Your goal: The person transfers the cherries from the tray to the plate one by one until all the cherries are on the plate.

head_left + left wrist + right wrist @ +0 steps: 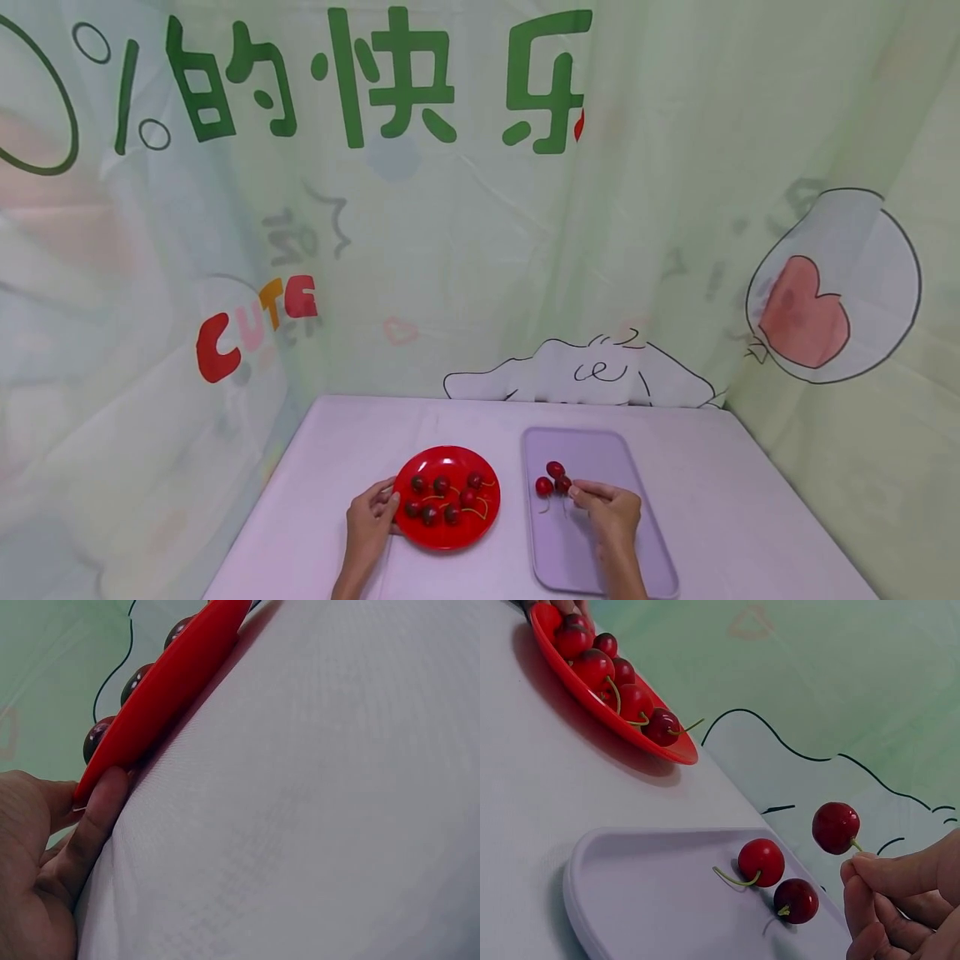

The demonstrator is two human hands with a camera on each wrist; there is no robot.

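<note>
My left hand (369,523) grips the left edge of a red plate (442,542), with fingers at the rim and under it. Several dark red cherries (430,516), some with green stems, lie on the plate. In the right wrist view, my right hand (904,896) pinches one cherry (836,828) by its short green stem, holding it up above a pale purple tray (652,844). Two more cherries, a bright red one (761,862) and a darker one (796,901), lie on that tray, close below the held one.
A white-covered table (750,517) carries the plate, with the tray to its right. Behind and at both sides hangs a pale green curtain (480,250) with printed characters and drawings. The table's far edge meets the curtain.
</note>
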